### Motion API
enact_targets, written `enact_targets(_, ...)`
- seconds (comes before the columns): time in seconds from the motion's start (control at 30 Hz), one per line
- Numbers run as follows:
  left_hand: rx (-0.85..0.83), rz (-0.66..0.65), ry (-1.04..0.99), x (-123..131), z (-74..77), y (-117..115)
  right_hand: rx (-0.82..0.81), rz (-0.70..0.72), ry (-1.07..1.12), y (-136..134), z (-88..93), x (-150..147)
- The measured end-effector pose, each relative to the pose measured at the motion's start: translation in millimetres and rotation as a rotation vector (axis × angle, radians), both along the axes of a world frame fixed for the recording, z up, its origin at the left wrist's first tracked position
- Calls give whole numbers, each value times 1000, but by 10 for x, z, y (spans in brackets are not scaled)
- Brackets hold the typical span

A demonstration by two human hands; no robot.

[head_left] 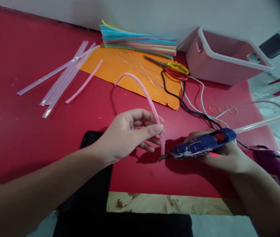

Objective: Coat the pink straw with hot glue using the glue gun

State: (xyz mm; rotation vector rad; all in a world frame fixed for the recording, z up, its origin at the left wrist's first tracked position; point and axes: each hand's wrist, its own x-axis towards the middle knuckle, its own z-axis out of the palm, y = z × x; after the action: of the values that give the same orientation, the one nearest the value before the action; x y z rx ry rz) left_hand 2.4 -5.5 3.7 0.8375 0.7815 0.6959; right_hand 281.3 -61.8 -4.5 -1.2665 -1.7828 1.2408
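My left hand [126, 135] pinches a pink pipe cleaner [148, 98] near its lower end; the stem arches up and away to the left. My right hand [225, 154] grips a blue hot glue gun [200, 144] lying sideways. Its nozzle tip touches or nearly touches the bottom end of the pipe cleaner, just above the red table cover [26, 138]. A clear glue stick [263, 122] sticks out of the gun's back.
Clear glue sticks [61, 75] and a loose pink pipe cleaner [84, 82] lie far left. An orange sheet [120, 69], a stack of coloured pipe cleaners [140, 41], scissors [173, 68], cables [191, 105], rubber bands [214, 109], a pink basket [219, 56] and a black phone [90, 187] are around.
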Motion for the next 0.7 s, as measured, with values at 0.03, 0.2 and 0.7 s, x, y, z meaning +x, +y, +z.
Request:
enact_targets(0.03,-1,-1,2,-1,0,0,3,1,5,0,0,-2)
enact_targets(0.2,-6,-3,13,5,-1,-1,-10,11,26,-3,-3,-5)
enact_targets(0.7,-22,1,-12,0,2,-2,-19,-20,-31,-6,-8,-2)
